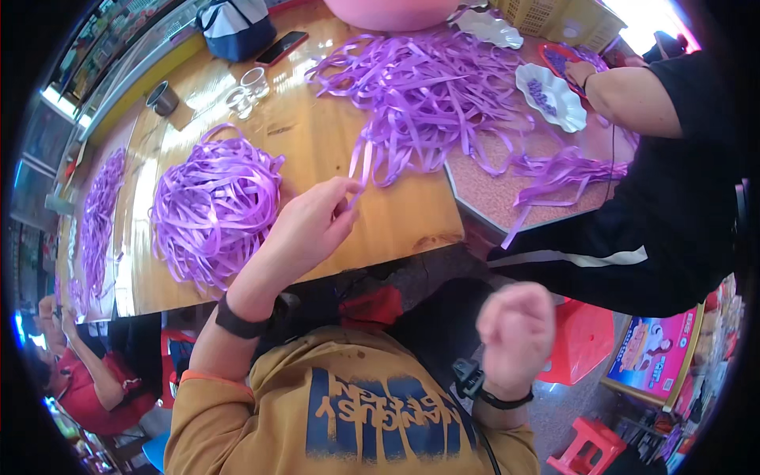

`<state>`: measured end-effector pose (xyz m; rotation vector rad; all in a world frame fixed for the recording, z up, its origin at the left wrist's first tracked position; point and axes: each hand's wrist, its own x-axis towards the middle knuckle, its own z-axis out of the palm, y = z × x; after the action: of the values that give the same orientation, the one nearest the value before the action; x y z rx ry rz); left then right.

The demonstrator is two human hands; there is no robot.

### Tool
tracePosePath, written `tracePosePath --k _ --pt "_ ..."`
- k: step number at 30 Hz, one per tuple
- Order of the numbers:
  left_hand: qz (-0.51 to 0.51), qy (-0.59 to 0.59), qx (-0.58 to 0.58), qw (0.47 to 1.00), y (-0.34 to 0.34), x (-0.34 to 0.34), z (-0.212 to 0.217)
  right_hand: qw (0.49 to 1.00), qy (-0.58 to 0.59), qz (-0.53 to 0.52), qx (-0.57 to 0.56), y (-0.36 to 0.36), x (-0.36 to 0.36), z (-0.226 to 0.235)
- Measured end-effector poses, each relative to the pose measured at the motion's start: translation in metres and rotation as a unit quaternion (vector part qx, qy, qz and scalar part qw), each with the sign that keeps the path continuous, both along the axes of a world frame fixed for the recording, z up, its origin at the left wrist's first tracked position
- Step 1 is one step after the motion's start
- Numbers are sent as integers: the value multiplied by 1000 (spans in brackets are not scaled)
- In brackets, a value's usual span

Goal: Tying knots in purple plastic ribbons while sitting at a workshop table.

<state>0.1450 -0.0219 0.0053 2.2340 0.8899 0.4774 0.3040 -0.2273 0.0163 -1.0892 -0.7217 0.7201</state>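
My left hand [321, 218] reaches over the wooden table with its fingertips pinched on a purple ribbon. That ribbon [363, 165] runs up into a large loose heap of purple ribbons [431, 87] at the far middle. To the left of my left forearm lies a rounder bundle of purple ribbons [215, 207]. My right hand [518, 332] is raised off the table's near edge at the right, its fingers curled in. It is slightly blurred, and whatever it may hold cannot be made out.
A co-worker's hand [582, 75] is by a white scalloped dish [564, 111] of small purple pieces at right. A pink basin [392, 12], a phone [282, 48], clear cups [254, 81] and a dark cup [162, 99] stand farther back. A red stool [590, 447] is on the floor.
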Motion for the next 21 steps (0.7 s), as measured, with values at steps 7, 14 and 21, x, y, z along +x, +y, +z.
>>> tracePosePath --k 7,14,21 --pt "-127 -96 -234 959 -58 -46 44 922 -341 181 26 47 -14 -15" --pt "77 -191 -450 869 -54 -70 67 911 -199 354 -67 64 -24 -5" --pt "43 -308 -411 857 -22 -106 36 890 285 349 -70 70 -34 -6"
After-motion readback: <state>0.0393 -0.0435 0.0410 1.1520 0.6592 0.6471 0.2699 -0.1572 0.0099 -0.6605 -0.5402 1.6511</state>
